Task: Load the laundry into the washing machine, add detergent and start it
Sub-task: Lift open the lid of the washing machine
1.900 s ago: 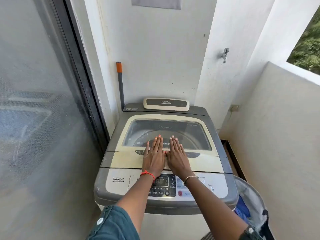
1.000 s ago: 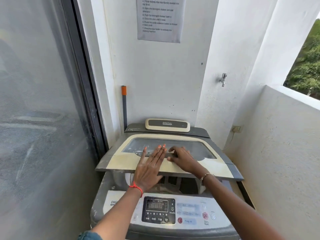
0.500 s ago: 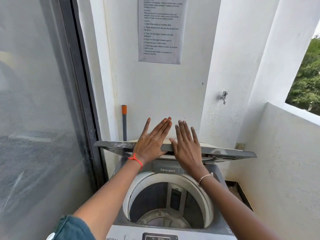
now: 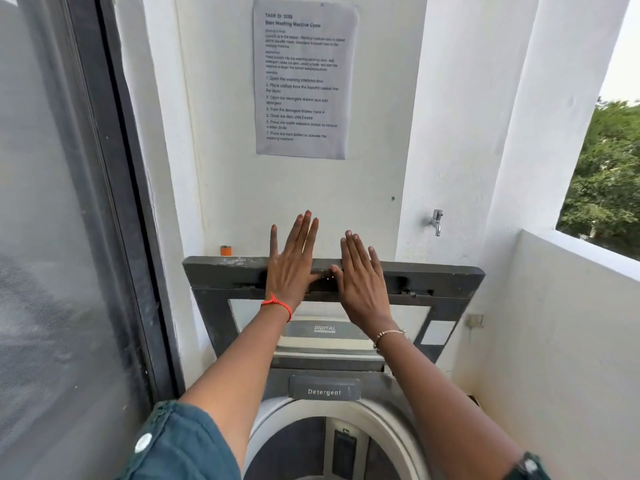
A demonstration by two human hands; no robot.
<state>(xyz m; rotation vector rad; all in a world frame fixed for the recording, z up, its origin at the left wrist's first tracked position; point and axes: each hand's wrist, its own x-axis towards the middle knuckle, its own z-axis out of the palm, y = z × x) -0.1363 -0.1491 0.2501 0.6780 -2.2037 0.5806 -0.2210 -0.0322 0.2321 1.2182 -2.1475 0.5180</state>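
Where raised: two hands (image 4: pixel 294 268), one lid (image 4: pixel 446 284)

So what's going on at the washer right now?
A person has the washing machine lid swung up near the wall, with the left hand and right hand flat against its top edge. The drum is open, and the part in view shows no laundry. The Detergent drawer looks closed.
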